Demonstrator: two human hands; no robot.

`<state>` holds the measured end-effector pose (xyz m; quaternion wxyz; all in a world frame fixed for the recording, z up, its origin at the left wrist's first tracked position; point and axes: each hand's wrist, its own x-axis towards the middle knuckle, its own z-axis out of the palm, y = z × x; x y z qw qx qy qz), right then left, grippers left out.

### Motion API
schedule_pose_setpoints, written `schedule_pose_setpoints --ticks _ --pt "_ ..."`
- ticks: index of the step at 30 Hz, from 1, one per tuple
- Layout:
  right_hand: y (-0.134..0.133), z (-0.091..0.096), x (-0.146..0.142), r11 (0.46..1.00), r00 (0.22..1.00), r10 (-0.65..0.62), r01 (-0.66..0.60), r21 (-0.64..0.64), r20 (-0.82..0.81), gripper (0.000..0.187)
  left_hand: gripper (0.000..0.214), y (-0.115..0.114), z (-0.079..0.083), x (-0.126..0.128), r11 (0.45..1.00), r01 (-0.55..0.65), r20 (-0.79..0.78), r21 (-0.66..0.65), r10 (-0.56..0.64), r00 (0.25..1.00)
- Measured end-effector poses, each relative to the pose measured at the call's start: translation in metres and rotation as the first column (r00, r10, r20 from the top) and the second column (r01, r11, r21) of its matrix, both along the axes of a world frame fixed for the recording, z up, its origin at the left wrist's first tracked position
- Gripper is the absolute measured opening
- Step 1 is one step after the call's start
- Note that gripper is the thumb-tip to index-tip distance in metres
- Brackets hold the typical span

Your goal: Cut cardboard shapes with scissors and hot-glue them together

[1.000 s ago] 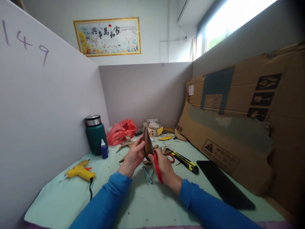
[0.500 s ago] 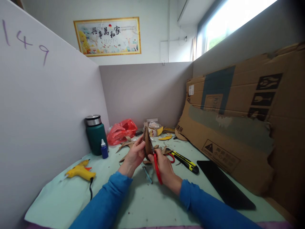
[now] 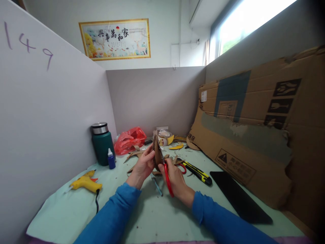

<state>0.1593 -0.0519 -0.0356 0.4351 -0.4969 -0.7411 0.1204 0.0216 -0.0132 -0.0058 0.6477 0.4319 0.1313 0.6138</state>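
Hardly any shift: hands (image 3: 144,164) close together, cardboard piece (image 3: 158,158) between.

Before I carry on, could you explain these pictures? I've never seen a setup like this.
There is no machine here, just a person's bare hands, seen from a camera worn on their head, looking forward and down. The left hand holds a cardboard piece; the right hand holds red-handled scissors, blades at that piece. On the pale green cover, a glue gun, flask and small blue bottle sit left, a red bag farther back, a knife and black strip right.
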Motion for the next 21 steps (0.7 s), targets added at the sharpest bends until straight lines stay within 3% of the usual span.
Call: schedule_pose_setpoints --ticks 21 --pt "0.0019 0.0011 0.0009 1.000 1.000 -0.003 0.003 -0.013 -0.003 0.021 0.041 0.0034 -0.0048 -0.0006 0.999 0.041 0.002 0.010 -0.041 0.999"
